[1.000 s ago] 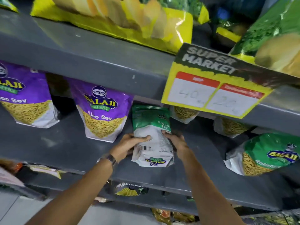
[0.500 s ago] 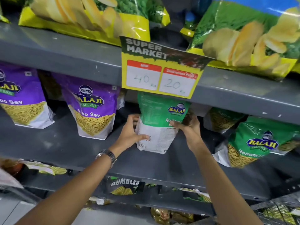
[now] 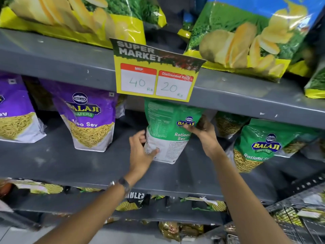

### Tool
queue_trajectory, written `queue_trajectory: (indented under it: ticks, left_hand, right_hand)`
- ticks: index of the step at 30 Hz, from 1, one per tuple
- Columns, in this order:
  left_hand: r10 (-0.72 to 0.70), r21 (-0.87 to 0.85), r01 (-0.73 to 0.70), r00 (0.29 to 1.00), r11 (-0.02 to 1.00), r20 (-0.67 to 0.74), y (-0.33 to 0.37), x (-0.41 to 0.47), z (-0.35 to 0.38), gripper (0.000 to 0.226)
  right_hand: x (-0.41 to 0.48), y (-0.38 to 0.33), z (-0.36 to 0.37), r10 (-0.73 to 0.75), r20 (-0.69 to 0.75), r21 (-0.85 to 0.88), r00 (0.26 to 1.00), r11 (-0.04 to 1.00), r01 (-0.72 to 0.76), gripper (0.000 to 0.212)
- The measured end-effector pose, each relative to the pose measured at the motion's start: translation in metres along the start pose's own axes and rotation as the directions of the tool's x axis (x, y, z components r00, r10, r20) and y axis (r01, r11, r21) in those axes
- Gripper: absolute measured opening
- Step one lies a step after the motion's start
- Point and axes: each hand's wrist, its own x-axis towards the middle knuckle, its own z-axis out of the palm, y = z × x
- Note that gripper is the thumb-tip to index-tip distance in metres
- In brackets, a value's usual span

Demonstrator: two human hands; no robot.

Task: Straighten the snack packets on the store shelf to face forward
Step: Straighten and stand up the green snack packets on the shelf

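A green and white Ratlami Sev packet (image 3: 167,131) stands upright on the grey middle shelf (image 3: 70,166), its printed back side towards me. My left hand (image 3: 140,152) grips its lower left edge, thumb on the white part. My right hand (image 3: 202,132) holds its right side at the logo. To its left stand two purple Aloo Sev packets (image 3: 89,118) with fronts showing. On the right leans another green Ratlami Sev packet (image 3: 260,145), front showing, with a further one (image 3: 228,124) behind it.
A yellow price sign (image 3: 154,73) hangs from the upper shelf edge just above the held packet. Large chip bags (image 3: 246,36) fill the top shelf. Lower shelves hold more packets (image 3: 135,199). A wire basket (image 3: 290,217) is at the bottom right.
The green packet went from lying tilted forward on the shelf to standing upright farther back under the price sign. Both hands moved up and back with it.
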Motion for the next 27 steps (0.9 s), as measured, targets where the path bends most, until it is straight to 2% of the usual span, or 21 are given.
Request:
queue_trajectory:
  ticks: [1, 3, 5, 7, 12, 14, 17, 18, 20, 22, 25, 27]
  left_hand:
    - [0.011, 0.018, -0.011, 1.0, 1.0, -0.029, 0.0, -0.016, 0.009, 0.076]
    - [0.021, 0.029, -0.022, 0.999, 0.999, 0.033, 0.0, -0.042, 0.028, 0.08]
    - [0.008, 0.036, -0.013, 0.993, 0.999, 0.114, 0.002, -0.054, 0.045, 0.098]
    - [-0.012, 0.028, 0.009, 0.991, 1.0, 0.133, 0.009, -0.055, 0.056, 0.114]
    - [-0.053, 0.012, 0.052, 0.976, 0.999, 0.212, 0.009, -0.037, 0.066, 0.139]
    - [-0.048, 0.023, 0.044, 0.974, 0.999, 0.222, 0.015, -0.026, 0.068, 0.135]
    - [-0.016, -0.007, 0.018, 0.975, 1.0, 0.221, 0.017, -0.009, 0.069, 0.096]
    - [-0.008, -0.016, 0.012, 0.973, 1.0, 0.23, 0.016, -0.001, 0.069, 0.091]
    - [-0.006, 0.009, 0.004, 0.961, 1.0, 0.276, 0.008, 0.013, 0.068, 0.094]
    - [-0.015, 0.054, -0.001, 0.953, 0.999, 0.302, 0.002, 0.022, 0.064, 0.098]
    - [-0.016, 0.118, -0.026, 0.939, 0.993, 0.343, 0.004, 0.029, 0.058, 0.106]
    - [-0.034, 0.147, -0.022, 0.929, 0.989, 0.368, 0.002, 0.036, 0.053, 0.105]
  right_hand:
    - [-0.002, 0.0, 0.002, -0.012, -0.019, 0.008, 1.0, 1.0, 0.013, 0.036]
    - [-0.008, 0.0, 0.006, -0.045, -0.063, 0.009, 0.997, 0.999, 0.046, 0.036]
    - [-0.015, 0.0, 0.008, -0.085, -0.112, -0.032, 0.99, 0.996, 0.082, 0.038]
    - [-0.024, 0.0, 0.009, -0.111, -0.159, -0.094, 0.981, 0.991, 0.097, 0.043]
    - [-0.049, 0.0, 0.021, -0.07, -0.273, -0.233, 0.959, 0.972, 0.005, 0.057]
    - [-0.057, -0.001, 0.028, -0.072, -0.262, -0.266, 0.962, 0.964, -0.001, 0.05]
    - [-0.067, -0.003, 0.027, -0.064, -0.139, -0.213, 0.988, 0.976, 0.033, 0.038]
    - [-0.069, -0.004, 0.023, -0.059, -0.09, -0.179, 0.994, 0.983, 0.042, 0.035]
    - [-0.068, -0.007, 0.01, -0.06, -0.046, -0.139, 0.997, 0.989, 0.053, 0.027]
    - [-0.057, -0.006, -0.003, -0.075, -0.117, -0.128, 0.99, 0.99, 0.06, 0.022]
    - [-0.03, 0.0, -0.023, -0.083, -0.294, -0.103, 0.952, 0.993, 0.054, 0.038]
    - [-0.014, 0.002, -0.033, -0.005, -0.275, -0.061, 0.962, 0.998, -0.013, 0.056]
